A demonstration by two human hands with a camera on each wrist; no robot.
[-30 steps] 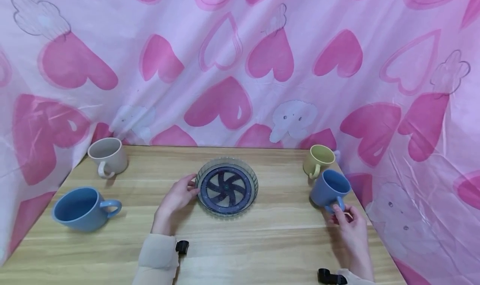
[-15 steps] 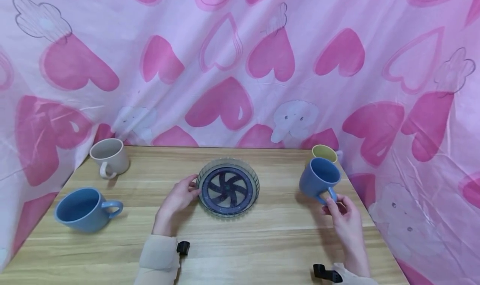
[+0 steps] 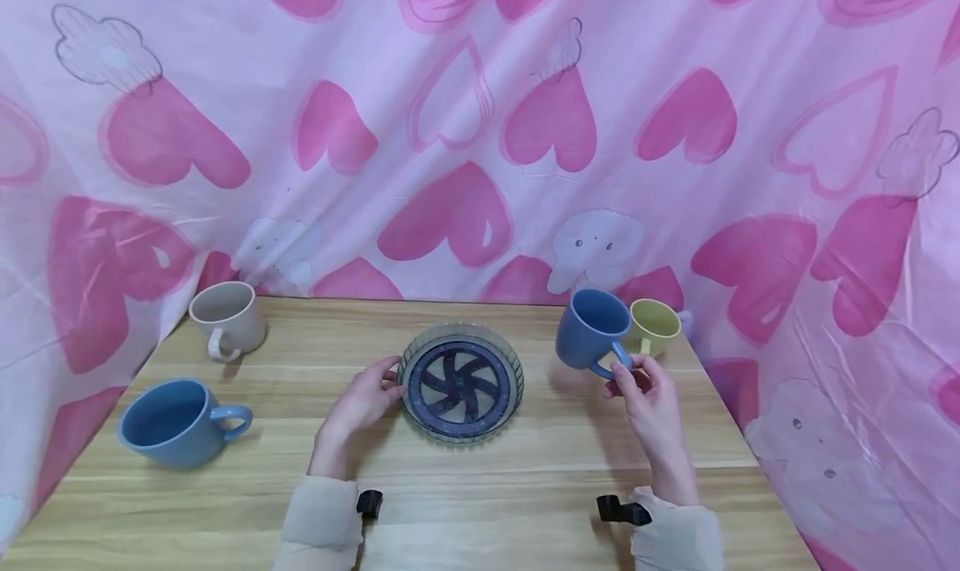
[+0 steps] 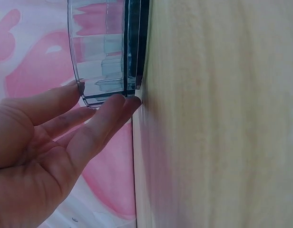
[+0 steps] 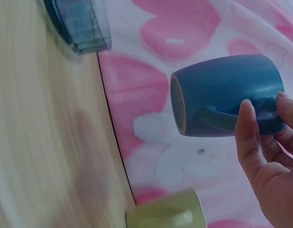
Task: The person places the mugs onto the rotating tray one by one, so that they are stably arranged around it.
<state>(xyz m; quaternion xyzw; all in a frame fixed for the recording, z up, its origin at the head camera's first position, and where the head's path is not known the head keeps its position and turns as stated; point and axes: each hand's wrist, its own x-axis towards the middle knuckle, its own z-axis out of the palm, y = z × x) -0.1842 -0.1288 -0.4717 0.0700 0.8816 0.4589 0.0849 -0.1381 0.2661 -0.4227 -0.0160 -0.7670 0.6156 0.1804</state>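
In the head view, a round clear dish [image 3: 408, 404] with ribbed walls and a dark pinwheel pattern sits mid-table. My left hand [image 3: 365, 398] rests against its left side. The left wrist view shows my fingertips [image 4: 119, 100] touching the dish's outer wall [image 4: 101, 57], from the rim down to the base. My right hand [image 3: 651, 400] pinches the handle of a blue mug [image 3: 588, 333] held above the table, right of the dish. In the right wrist view, thumb and fingers [image 5: 249, 128] hold that handle, and the mug's base [image 5: 177, 104] is off the table.
A yellow-green mug [image 3: 654, 329] stands at the back right, just beyond my right hand. On the left are a grey-white mug [image 3: 238, 325] and a wide blue cup [image 3: 180, 433]. A pink heart-patterned curtain [image 3: 450, 212] borders the wooden table's [image 3: 480, 504] back and sides.
My right hand has lifted the blue mug and carried it leftward and away, toward the dish. More of the yellow-green mug shows now. My left hand stays at the dish.
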